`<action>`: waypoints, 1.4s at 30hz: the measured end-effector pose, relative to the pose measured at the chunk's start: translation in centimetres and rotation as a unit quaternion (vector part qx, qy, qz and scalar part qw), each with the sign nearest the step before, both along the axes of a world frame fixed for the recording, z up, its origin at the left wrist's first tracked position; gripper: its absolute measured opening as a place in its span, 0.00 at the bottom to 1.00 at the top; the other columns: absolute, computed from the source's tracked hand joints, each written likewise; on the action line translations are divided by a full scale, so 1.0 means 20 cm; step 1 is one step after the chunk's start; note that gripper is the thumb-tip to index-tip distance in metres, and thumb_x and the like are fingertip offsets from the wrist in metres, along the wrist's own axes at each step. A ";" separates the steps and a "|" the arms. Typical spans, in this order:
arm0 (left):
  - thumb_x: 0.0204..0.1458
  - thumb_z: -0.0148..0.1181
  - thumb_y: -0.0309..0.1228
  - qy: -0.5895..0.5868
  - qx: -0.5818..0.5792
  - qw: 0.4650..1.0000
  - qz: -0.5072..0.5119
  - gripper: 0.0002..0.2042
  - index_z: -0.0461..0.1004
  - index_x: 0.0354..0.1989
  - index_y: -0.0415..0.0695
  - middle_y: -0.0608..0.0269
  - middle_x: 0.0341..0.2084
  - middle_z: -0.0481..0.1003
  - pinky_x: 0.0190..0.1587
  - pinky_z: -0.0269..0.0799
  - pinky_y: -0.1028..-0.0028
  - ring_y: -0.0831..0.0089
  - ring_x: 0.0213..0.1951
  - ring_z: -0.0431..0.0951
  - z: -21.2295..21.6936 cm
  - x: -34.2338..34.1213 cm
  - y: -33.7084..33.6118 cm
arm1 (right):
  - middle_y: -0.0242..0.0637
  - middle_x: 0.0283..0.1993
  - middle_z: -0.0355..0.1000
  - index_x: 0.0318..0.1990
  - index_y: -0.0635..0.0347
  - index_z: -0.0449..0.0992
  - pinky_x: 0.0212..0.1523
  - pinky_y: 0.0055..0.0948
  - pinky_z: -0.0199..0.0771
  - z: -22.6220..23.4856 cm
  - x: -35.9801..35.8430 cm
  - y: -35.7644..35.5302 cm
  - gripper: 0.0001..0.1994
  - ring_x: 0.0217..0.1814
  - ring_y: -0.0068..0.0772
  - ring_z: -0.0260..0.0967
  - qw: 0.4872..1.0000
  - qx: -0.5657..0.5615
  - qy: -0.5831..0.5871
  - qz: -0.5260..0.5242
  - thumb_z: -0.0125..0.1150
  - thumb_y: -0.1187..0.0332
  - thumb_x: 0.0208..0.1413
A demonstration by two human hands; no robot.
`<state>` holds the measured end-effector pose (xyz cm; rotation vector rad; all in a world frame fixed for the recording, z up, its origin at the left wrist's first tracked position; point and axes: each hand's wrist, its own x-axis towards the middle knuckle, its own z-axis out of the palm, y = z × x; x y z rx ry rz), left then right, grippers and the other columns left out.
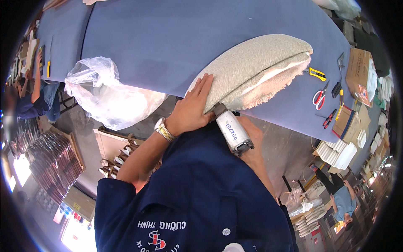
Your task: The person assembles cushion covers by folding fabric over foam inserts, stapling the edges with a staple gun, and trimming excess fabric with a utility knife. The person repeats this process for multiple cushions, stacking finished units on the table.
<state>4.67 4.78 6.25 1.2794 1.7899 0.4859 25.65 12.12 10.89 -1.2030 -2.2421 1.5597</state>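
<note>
A curved pad (247, 63) covered in beige-grey woven fabric lies at the near edge of the blue-topped table, with a raw, frayed fabric edge (273, 86) along its right side. My left hand (191, 105), with a gold watch at the wrist, grips the pad's near end, fingers laid over the top and thumb at the end. My right hand (253, 136) is wrapped round a white and black staple gun (230, 129), which hides most of its fingers. The tool's nose meets the pad's near end, beside my left thumb.
On the right of the blue table (168, 38) lie a yellow cutter (317, 74), red-handled scissors (320, 98), red pliers (329, 119) and a cardboard box (358, 69). A clear plastic bag (105, 92) hangs over the left edge. Other people work at far left and lower right.
</note>
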 end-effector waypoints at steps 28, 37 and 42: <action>0.48 0.67 0.23 0.001 0.028 1.000 0.011 0.51 0.40 0.79 0.41 0.43 0.77 0.48 0.74 0.56 0.55 0.45 0.77 0.49 -0.04 0.03 -0.01 | 0.50 0.42 0.78 0.48 0.65 0.78 0.44 0.35 0.76 -0.05 -0.01 -0.06 0.18 0.42 0.55 0.78 1.000 0.018 -0.006 0.015 0.70 0.72 0.48; 0.51 0.70 0.37 -0.071 0.082 0.994 0.030 0.52 0.40 0.79 0.41 0.36 0.76 0.45 0.76 0.51 0.54 0.43 0.77 0.46 -0.10 -0.05 -0.15 | 0.47 0.38 0.77 0.47 0.63 0.79 0.41 0.37 0.77 -0.06 -0.04 -0.08 0.19 0.39 0.53 0.78 0.995 0.081 0.048 0.024 0.70 0.73 0.45; 0.51 0.67 0.34 -0.036 0.066 0.997 0.017 0.50 0.40 0.78 0.41 0.38 0.77 0.46 0.76 0.51 0.54 0.43 0.77 0.46 -0.08 -0.03 -0.16 | 0.49 0.41 0.79 0.50 0.64 0.79 0.43 0.36 0.77 -0.06 0.00 -0.10 0.20 0.41 0.53 0.79 0.995 0.073 0.027 0.055 0.71 0.71 0.47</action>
